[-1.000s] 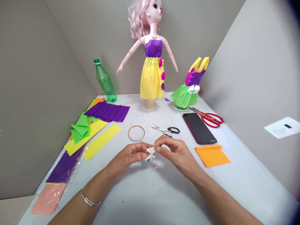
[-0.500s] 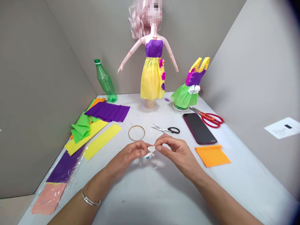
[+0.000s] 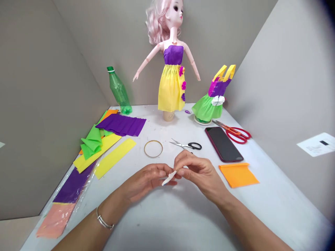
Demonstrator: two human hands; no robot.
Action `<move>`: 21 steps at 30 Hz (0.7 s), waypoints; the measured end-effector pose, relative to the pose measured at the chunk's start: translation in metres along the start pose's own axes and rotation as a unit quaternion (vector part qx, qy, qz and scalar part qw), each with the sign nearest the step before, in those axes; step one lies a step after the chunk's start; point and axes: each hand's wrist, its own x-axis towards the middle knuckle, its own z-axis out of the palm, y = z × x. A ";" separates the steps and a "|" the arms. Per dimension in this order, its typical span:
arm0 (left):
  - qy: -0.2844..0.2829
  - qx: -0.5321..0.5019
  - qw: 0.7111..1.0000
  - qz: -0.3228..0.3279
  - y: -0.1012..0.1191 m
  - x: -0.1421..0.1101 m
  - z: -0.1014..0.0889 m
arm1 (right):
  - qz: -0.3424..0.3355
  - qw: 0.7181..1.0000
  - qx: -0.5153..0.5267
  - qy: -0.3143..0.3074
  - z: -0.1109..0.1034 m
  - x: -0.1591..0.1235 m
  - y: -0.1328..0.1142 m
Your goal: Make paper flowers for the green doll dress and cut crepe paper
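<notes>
White desk [image 3: 162,223] here, big pink-haired doll in a purple-and-yellow dress [image 3: 171,87] standing near its back edge. Green plastic bottle [image 3: 119,91] by the back-left corner. Well in from the back edge, right hand [image 3: 200,174] is pinching a small white folded piece [image 3: 169,178]; left hand [image 3: 143,181] curls beside it, can't tell if it's gripping.

Glossy, see-through plastic is shown by the green bottle [image 3: 120,91] at far left, smooth shiny metal by the gold-toned bangle [image 3: 153,141], and matt, paper-like texture by the white piece [image 3: 169,178].
</notes>
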 end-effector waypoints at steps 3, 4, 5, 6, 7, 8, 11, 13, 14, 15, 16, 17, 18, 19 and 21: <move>-0.017 0.000 1.000 -0.012 0.001 0.000 0.001 | 0.003 1.000 0.013 -0.011 0.001 -0.001 0.001; -0.021 0.001 1.000 -0.013 0.001 -0.001 0.001 | 0.005 1.000 0.017 -0.014 0.001 -0.002 0.002; -0.024 0.002 1.000 -0.014 0.001 -0.001 0.001 | 0.007 1.000 0.020 -0.016 0.001 -0.002 0.002; -0.027 0.002 1.000 -0.014 0.001 -0.001 0.001 | 0.008 1.000 0.023 -0.018 0.001 -0.002 0.002; -0.030 0.002 0.999 -0.015 0.001 -0.001 0.001 | 0.008 0.999 0.026 -0.020 0.001 -0.002 0.003; -0.032 0.001 0.999 -0.014 0.001 -0.001 0.001 | 0.009 0.999 0.028 -0.021 0.001 -0.003 0.003; -0.032 -0.004 0.999 -0.014 0.001 -0.002 0.001 | 0.006 0.999 0.030 -0.022 0.000 -0.002 0.003; -0.026 -0.008 1.000 -0.012 0.001 -0.002 0.000 | 0.004 0.999 0.023 -0.022 0.000 -0.002 0.003; -0.022 -0.010 1.000 -0.010 0.002 -0.003 0.000 | 0.003 1.000 0.018 -0.022 0.000 -0.001 0.003; -0.019 -0.010 1.000 -0.009 0.002 -0.003 -0.001 | 0.003 1.000 0.013 -0.021 0.000 -0.001 0.003; -0.016 -0.010 1.000 -0.008 0.002 -0.003 -0.001 | 0.002 1.000 0.008 -0.020 0.000 -0.001 0.003; -0.015 -0.009 1.000 -0.008 0.003 -0.003 -0.001 | 0.001 1.000 0.005 -0.019 0.000 -0.001 0.003; -0.014 -0.009 1.000 -0.008 0.003 -0.003 -0.001 | 0.000 1.000 0.003 -0.018 0.000 -0.001 0.002; -0.015 -0.010 1.000 -0.007 0.004 -0.003 -0.001 | -0.001 1.000 0.001 -0.019 0.000 -0.002 0.002; -0.019 -0.015 1.000 -0.006 0.004 -0.003 0.000 | -0.003 1.000 0.001 -0.020 0.000 -0.002 0.003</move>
